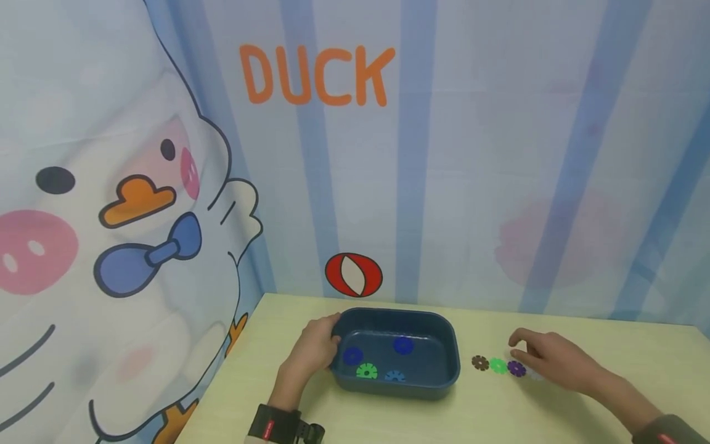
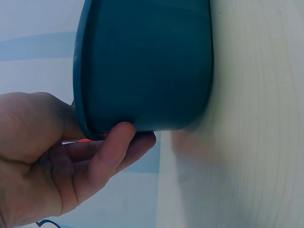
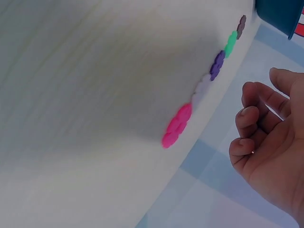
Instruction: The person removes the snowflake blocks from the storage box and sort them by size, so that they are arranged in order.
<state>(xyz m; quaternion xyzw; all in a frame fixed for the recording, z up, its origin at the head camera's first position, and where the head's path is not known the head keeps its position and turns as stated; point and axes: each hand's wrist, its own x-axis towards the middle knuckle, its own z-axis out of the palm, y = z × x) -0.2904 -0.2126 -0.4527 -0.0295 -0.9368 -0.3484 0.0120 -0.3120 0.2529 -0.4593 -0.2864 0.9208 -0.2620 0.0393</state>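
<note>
A dark blue rectangular bin (image 1: 398, 385) rests on the table. My left hand (image 1: 310, 348) grips its left end by the rim; in the left wrist view the fingers (image 2: 111, 152) curl round the bin's corner. Inside lie two dark blue flower-shaped discs, a green disc (image 1: 367, 370) and a lighter blue disc (image 1: 395, 375). Right of the bin runs a row of notched discs: brown (image 1: 480, 362), green, purple (image 1: 516, 369), white (image 3: 201, 88) and pink (image 3: 176, 126). Above the row's right end hovers my right hand (image 1: 560, 362), loosely curled around nothing; it hides the pink disc from the head view.
The pale wooden table (image 1: 627, 345) meets a blue striped cloth backdrop (image 1: 471, 154) at its back edge. Another cloth with a printed duck (image 1: 138, 259) hangs along the left side.
</note>
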